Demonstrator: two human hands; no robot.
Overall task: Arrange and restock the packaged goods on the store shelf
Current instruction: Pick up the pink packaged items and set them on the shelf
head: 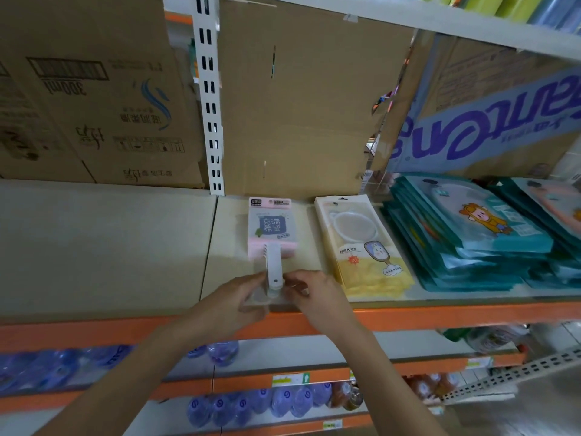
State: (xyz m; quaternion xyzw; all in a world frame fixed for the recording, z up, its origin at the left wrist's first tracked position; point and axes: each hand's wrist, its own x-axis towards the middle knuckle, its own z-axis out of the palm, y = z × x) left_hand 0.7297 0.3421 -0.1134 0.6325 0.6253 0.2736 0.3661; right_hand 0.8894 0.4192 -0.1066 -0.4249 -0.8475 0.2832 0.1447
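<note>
Store shelf, restocking partly done. At the left, the beige shelf board [94, 247] in front of the brown cardboard cartons [94, 89] appears to be the part still to be stocked. At centre, the left hand [239, 297] and right hand [314, 294] each keep a narrow grip, pinching the near handle end of the pink packaged item with a white handle [272, 228], which lies flat, probably being squared. Just right lies a yellow packaged mirror [358, 247]. Further right, stacked teal packets [465, 234] look settled.

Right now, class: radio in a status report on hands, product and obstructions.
Left hand and right hand both pinching handle end of pink pack. Pack flat on shelf. Yellow pack beside, apart.
</note>
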